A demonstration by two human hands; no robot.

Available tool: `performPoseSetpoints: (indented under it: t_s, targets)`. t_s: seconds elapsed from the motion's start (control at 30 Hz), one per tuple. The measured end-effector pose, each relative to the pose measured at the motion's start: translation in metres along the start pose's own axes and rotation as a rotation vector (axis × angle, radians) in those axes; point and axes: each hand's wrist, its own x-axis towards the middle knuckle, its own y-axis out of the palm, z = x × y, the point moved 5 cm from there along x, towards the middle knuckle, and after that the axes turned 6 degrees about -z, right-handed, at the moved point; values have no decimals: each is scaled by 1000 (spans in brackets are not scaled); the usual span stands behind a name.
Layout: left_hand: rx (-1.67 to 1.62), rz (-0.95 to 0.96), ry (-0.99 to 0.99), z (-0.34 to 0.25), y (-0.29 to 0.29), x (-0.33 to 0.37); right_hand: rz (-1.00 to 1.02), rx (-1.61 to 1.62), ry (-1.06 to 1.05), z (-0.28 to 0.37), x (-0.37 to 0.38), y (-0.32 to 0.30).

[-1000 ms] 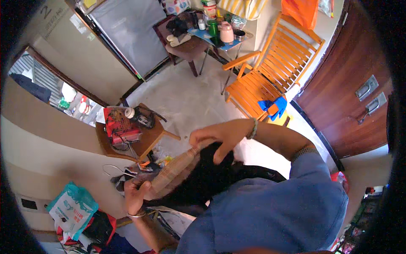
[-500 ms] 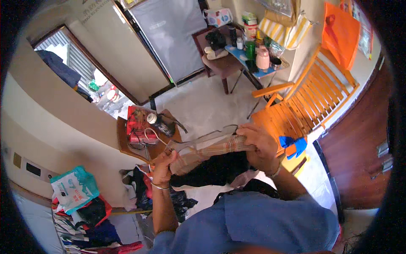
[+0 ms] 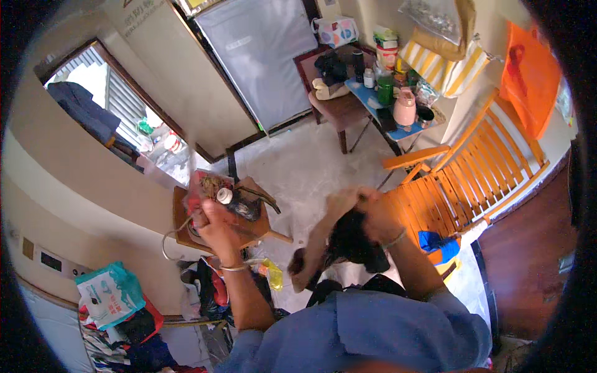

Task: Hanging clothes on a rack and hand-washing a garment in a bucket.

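Note:
My left hand (image 3: 217, 233) is raised over the small wooden stool, its fingers closed. From it curves the thin pale hook of a clothes hanger (image 3: 166, 244); the rest of the hanger is hard to make out. Blurred by motion, my right hand (image 3: 376, 219) grips a garment (image 3: 351, 239) by its upper edge. The cloth is black with a beige side, and it hangs bunched in front of my body. A gap separates the garment from my left hand.
The wooden stool (image 3: 273, 234) carries a red item and a white-capped dark jar (image 3: 225, 196). At right stands a slatted wooden chair (image 3: 460, 186) with a blue cloth near its seat. Bags and clothes (image 3: 112, 295) lie at lower left. A small crowded table (image 3: 398, 133) stands farther back.
My hands held the garment's plaid band stretched between them, hanger along it. My left hand has let go of the cloth and moved left with the hanger; the garment now hangs from my right hand.

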Motion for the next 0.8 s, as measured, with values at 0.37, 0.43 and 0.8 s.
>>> performPoseSetpoints:
  t_s: [0.37,0.43,0.8]
  targets:
    - [133,735,-536,201,112,27,-78,393,-57,63,180,50]
    - [33,767,-555,201,131,53,-200,381,-62,55,213,42]
    - [-42,521,-232,209,227,211,-321,788,-350,31,423,35]
